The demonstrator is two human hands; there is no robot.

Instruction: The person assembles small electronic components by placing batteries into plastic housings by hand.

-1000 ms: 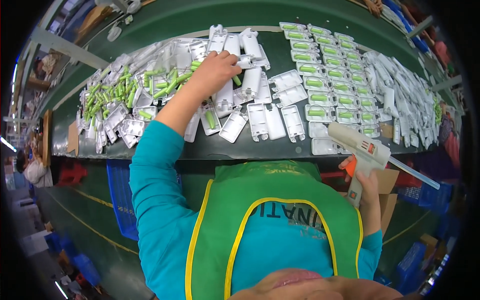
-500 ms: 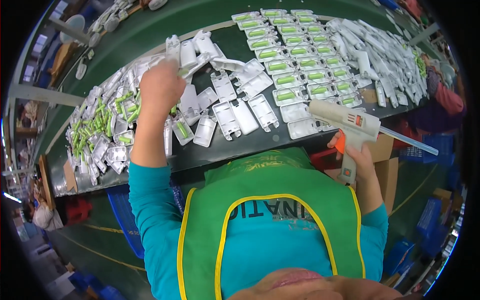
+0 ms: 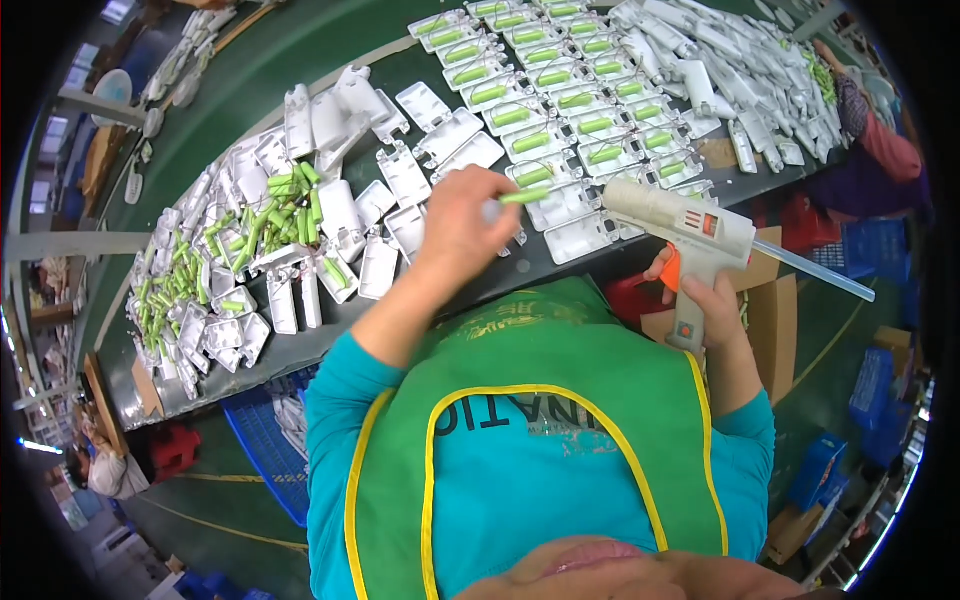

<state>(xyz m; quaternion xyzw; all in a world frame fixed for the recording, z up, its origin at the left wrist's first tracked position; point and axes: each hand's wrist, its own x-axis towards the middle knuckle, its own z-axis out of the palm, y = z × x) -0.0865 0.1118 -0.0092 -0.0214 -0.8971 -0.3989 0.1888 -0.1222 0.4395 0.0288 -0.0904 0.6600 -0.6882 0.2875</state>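
Observation:
My left hand is closed on a green cylindrical battery and hangs over the front of the bench. Just past its fingertips are rows of white plastic housings, most bearing a green battery with thin wires. Wrapped around the handle of a white hot glue gun is my right hand, one finger by the orange trigger. A clear glue stick sticks out of the gun's back, and its nozzle points left toward the nearest housings. Loose green batteries lie heaped left of my left hand.
White housings are piled at the left, and more white parts at the far right. A co-worker's arm reaches in there. Blue crates and an open cardboard box stand below the dark bench.
My left hand has moved right and nearer from the pile of parts, and a green battery now shows in its fingers. My right hand holds the glue gun almost unmoved.

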